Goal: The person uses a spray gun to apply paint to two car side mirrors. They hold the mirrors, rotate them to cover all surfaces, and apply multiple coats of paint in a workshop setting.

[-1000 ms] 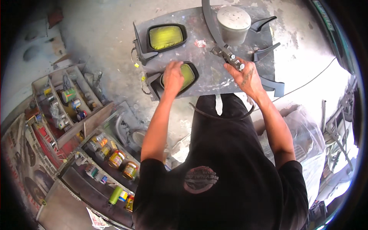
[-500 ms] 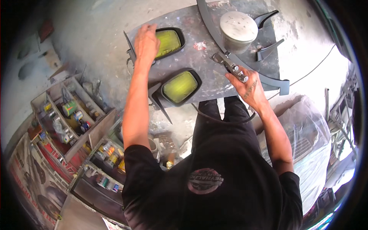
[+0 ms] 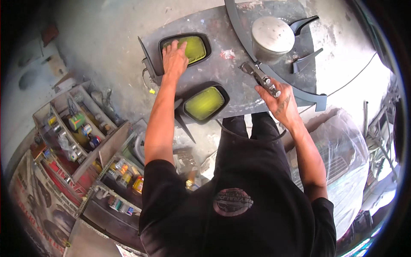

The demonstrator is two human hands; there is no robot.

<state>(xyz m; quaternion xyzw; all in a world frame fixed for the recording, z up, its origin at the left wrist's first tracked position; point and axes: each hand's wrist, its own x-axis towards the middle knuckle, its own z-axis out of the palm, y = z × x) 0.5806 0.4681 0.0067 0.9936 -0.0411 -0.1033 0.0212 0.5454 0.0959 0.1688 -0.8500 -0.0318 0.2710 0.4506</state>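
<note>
Two car side mirrors in black housings, their faces covered in yellow-green, lie on a dark worktable [image 3: 239,97]. My left hand [image 3: 175,60] reaches over the far mirror [image 3: 198,48], its spread fingertips resting on the covered face. Nearer to me is the second mirror [image 3: 207,103], untouched, with its dark mounting bracket pointing toward me. A metal spray gun [image 3: 260,77] sits in the grip of my right hand [image 3: 280,100], its nozzle end turned to the far left. The gun's lower part is hidden.
A lidded metal pot [image 3: 273,34] stands beside a curved grey trim strip [image 3: 234,19]. Two black curved parts lie to its right. A dark hose [image 3: 244,138] crosses before my legs. At left is a wooden shelf [image 3: 100,150] of cans; at right, a plastic-draped object [image 3: 344,158].
My left hand has moved from the far mirror's left edge onto its covered face. My right hand still holds the spray gun. The whole view has shifted slightly.
</note>
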